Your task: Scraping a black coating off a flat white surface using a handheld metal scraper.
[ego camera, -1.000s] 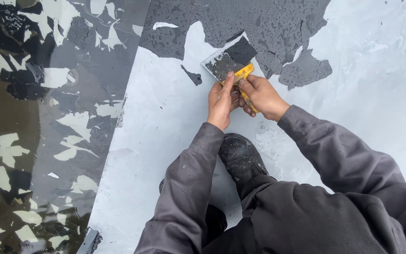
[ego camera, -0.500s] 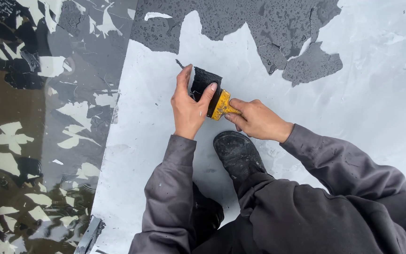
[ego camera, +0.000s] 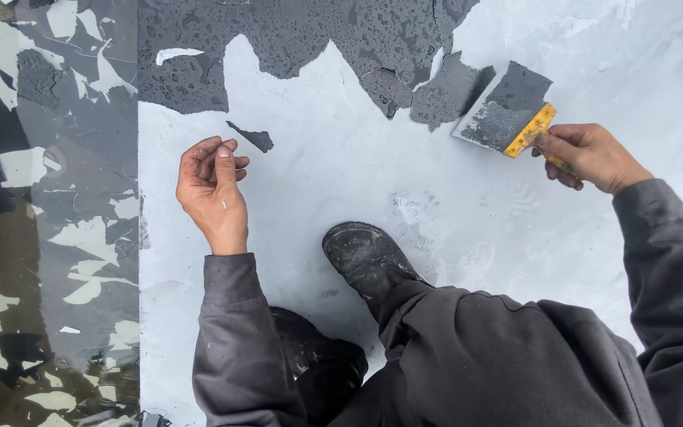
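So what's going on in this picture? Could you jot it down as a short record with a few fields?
Setting: pale grey surface partly covered by a dark, wet, peeling coating
Right hand: grips a yellow-handled scraper with a wide metal blade
Scraper blade: lies under a lifted dark flake
Left hand: empty, fingers loosely curled, above the pale surface
Nearest the left hand: a small dark chip
Also in view: a dirty black boot, grey sleeves and trousers

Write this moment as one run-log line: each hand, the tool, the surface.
left hand: loosely curled, empty | right hand: grips yellow-handled scraper | blade: under dark coating flake | surface: pale scraped floor
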